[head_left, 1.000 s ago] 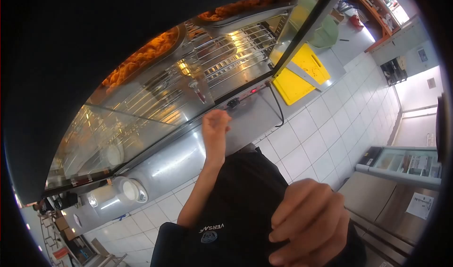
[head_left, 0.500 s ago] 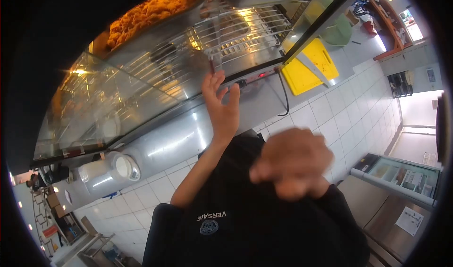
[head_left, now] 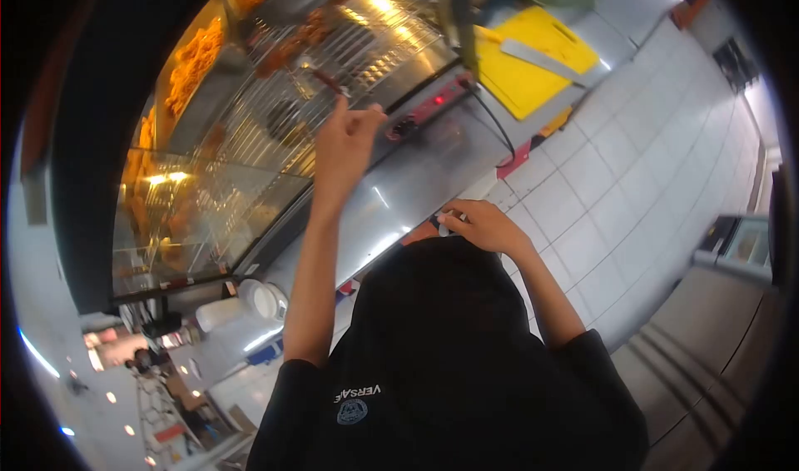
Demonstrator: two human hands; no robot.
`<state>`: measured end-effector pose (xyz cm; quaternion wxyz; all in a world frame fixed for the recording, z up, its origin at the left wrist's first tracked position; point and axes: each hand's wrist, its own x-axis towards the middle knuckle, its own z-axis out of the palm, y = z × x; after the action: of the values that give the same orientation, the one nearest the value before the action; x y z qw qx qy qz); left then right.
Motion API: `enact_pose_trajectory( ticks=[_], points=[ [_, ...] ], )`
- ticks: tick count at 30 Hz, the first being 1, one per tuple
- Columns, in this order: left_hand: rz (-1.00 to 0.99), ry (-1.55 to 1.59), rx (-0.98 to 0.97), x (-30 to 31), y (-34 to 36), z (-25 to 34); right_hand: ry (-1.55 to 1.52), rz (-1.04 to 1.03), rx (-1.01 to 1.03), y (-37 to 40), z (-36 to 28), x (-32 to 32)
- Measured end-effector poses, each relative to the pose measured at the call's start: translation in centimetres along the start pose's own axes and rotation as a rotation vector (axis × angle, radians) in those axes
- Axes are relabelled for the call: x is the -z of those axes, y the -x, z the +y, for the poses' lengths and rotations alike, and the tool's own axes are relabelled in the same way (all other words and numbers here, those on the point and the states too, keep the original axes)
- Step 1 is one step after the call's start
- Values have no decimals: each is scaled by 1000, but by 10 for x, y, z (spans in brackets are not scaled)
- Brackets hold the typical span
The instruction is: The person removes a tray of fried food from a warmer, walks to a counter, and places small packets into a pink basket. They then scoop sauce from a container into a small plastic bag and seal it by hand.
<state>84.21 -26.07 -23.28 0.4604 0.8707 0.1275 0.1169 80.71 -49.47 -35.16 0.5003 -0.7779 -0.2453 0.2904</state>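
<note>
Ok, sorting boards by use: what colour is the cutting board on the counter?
The cutting board is yellow, best seen in the head view.

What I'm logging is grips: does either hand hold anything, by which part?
Left hand touches the red-tipped probe at its lower end; grip unclear. Right hand rests on the counter edge.

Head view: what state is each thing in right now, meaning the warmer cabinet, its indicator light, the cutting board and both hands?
Warmer cabinet: lit inside, fried food on its racks.
Red indicator light: on.
Yellow cutting board: flat on the counter, a flat tool lying across it.
Left hand: raised at the racks, fingers curled; grip unclear.
Right hand: at the counter edge, fingers curled.
</note>
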Motion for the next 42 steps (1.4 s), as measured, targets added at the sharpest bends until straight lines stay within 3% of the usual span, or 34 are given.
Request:
enact_pose_trajectory(
  ticks=[4, 8, 11, 13, 19, 21, 22, 23, 24, 25, 26, 27, 28, 29, 31, 34, 37, 42],
  points=[
    [-94, 6, 47, -27, -17, 18, -172, 170, -193, 44, 66, -12],
    [-161, 94, 65, -64, -35, 37, -156, 419, -359, 116, 151, -35],
    [-250, 187, 96, -95, -49, 49, -71, 604, -535, 200, 212, -58],
    [-288, 301, 90, -116, -61, 46, -195, 743, -635, 263, 272, -91],
    [-288, 499, 122, -155, -63, 49, -594, 966, -1054, 433, 312, -152],
    [-299, 521, 104, -174, -37, 33, -780, 1059, -1134, 467, 320, -181],
    [-361, 323, 110, -186, -12, 19, -843, 1067, -1170, 485, 332, -200],
    [-466, 231, -53, -199, 17, -10, -907, 1069, -1207, 498, 341, -221],
    [-449, 103, -308, -220, 57, -56, -948, 1045, -1257, 506, 344, -242],
    [-709, 337, -18, -254, 85, -168, -984, 1014, -1309, 513, 346, -252],
    [-802, -442, -350, -251, 150, -143, -970, 963, -1331, 510, 339, -255],
    [-1096, -337, -369, -260, 190, -206, -954, 906, -1356, 501, 329, -260],
    [-1187, -444, -188, -232, 237, -170, -965, 858, -1357, 490, 324, -260],
    [-1274, -363, -15, -221, 269, -196, -971, 802, -1361, 479, 317, -257],
    [-1124, -301, 294, -191, 330, -250, -872, 686, -1253, 454, 304, -245],
    [-923, -361, 511, -127, 362, -287, -710, 498, -1174, 400, 300, -209],
    [-466, -198, 477, -76, 376, -312, -537, 312, -1056, 354, 309, -163],
    [-67, 234, 698, -8, 400, -291, -243, 119, -787, 275, 369, -62]
  ],
)
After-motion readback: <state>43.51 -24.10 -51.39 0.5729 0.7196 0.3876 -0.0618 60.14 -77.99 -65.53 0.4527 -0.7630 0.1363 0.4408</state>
